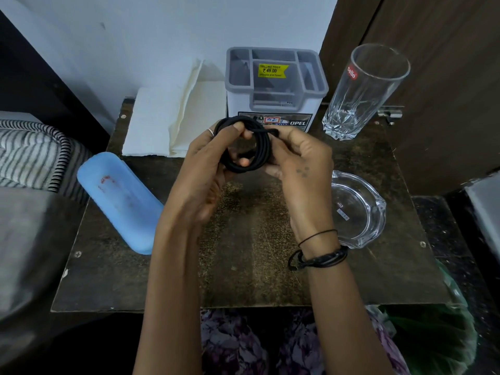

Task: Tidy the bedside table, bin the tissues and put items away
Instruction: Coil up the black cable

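Note:
A black cable (261,150) is wound into a small coil and held above the middle of the dark bedside table (243,280). My left hand (205,169) grips the coil from the left, thumb over its top. My right hand (300,161) holds its right side, fingers pinching the loose end near the top. White tissues (162,123) lie folded at the back left of the table. Behind the hands stands a grey and white organiser (276,85) with several compartments.
A blue case (119,198) lies on the table's left edge. A tall clear glass (365,90) stands at the back right, a glass ashtray (357,209) at the right. Striped bedding (29,155) is to the left, a green bag (433,334) at lower right.

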Motion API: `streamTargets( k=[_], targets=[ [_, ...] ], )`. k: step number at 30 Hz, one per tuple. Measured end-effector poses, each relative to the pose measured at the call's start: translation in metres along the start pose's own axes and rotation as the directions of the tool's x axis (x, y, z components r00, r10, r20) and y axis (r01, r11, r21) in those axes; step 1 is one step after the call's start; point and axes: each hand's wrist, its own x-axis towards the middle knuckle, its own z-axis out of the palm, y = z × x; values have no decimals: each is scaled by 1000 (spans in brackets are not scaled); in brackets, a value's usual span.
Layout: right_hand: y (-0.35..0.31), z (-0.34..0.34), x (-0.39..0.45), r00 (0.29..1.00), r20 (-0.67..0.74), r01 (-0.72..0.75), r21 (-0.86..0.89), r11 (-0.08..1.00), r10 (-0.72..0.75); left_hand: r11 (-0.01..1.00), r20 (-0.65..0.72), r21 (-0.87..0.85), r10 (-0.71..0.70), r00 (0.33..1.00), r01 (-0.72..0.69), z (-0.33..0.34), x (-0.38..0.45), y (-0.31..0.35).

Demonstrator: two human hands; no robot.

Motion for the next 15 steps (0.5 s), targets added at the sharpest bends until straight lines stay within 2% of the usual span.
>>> streamTargets(
  k=[2,5,7,11,15],
  targets=[
    [-3,-1,0,998,5,-66,127,990,66,1000,23,16,-10,1000,9,-1,-1,0],
    [-7,-1,-2,995,28,-104,223,969,100,999,34,24,-33,999,32,-5,1,-1],
    [-8,-2,-2,983,72,-183,300,936,170,999,49,27,-47,998,46,-7,2,-2],
    [-6,-9,2,905,205,-425,374,824,374,997,101,-15,-75,992,77,-7,0,-3],
    [-2,-8,3,826,300,-562,377,736,477,997,78,-10,-74,994,75,-11,1,-7]
  ],
)
